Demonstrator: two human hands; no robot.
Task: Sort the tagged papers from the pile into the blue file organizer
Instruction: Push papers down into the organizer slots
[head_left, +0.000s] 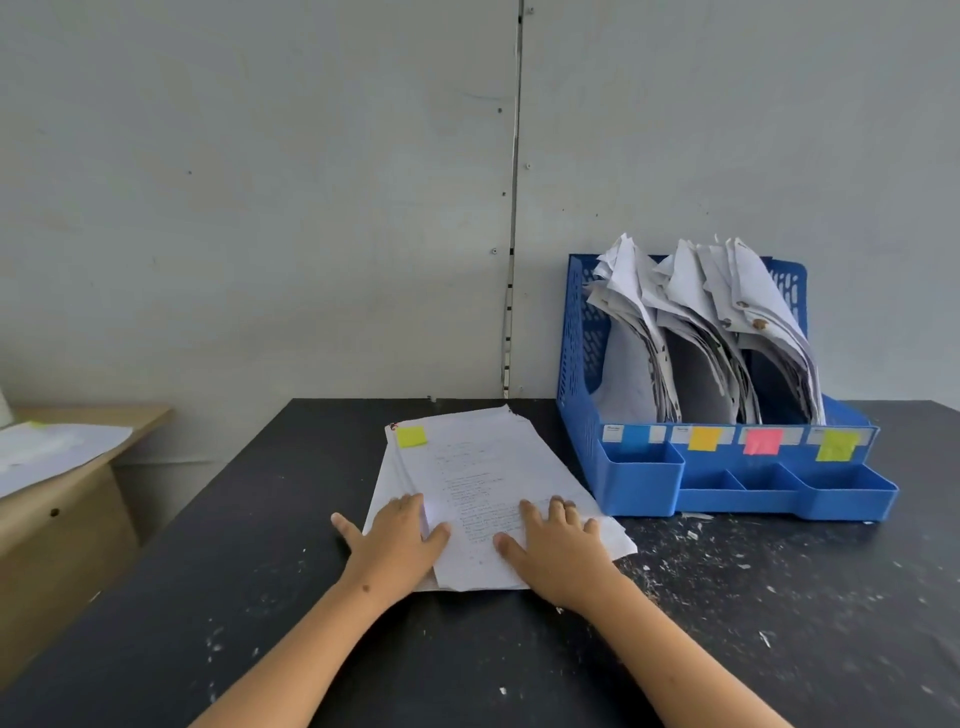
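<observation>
A pile of white handwritten papers (483, 467) lies on the black table, its top sheet carrying a yellow-green sticky tag (411, 436) at the far left corner. My left hand (397, 540) rests flat on the pile's near left edge, fingers spread. My right hand (558, 548) lies flat on the near right part. The blue file organizer (639, 483) stands to the right, its slots stuffed with curled papers (696, 322) and labelled with blue (635, 434), orange (704, 438), pink (762, 441) and yellow-green (835, 445) tags.
The black table (260, 597) is flecked with white scraps, thickest on the right. A grey wall stands right behind it. A wooden desk (62, 499) with loose papers sits lower at the left.
</observation>
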